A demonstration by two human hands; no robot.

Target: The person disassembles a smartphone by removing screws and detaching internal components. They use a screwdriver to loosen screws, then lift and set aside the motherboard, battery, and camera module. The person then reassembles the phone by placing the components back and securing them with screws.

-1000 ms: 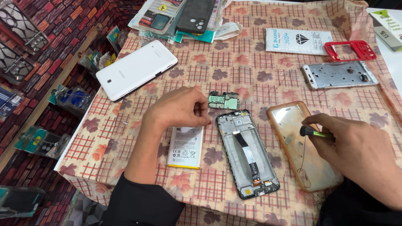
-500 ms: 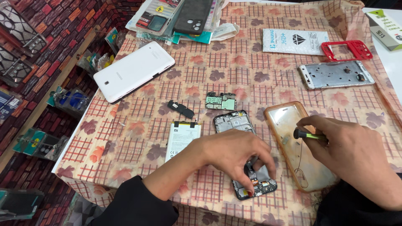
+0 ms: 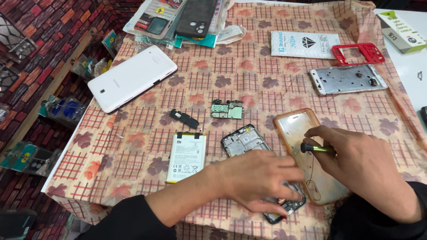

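Disassembly stage: left hand (image 3: 260, 180) lies flat, fingers spread, upon opened phone frame (image 3: 243, 141), right hand (image 3: 362, 164) just beside it gripping small screwdriver (image 3: 315, 149); next move probably requires seating tip on a screw.

Cloth-covered table (image 3: 133, 169): white tablet (image 3: 133, 82), battery (image 3: 187, 156), perhaps a circuit board (image 3: 227, 109).

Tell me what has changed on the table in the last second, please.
The left hand left the green circuit board and came down onto the lower end of the opened phone, uncovering a small black part. The right hand still holds the screwdriver over the clear case. The battery stayed put.
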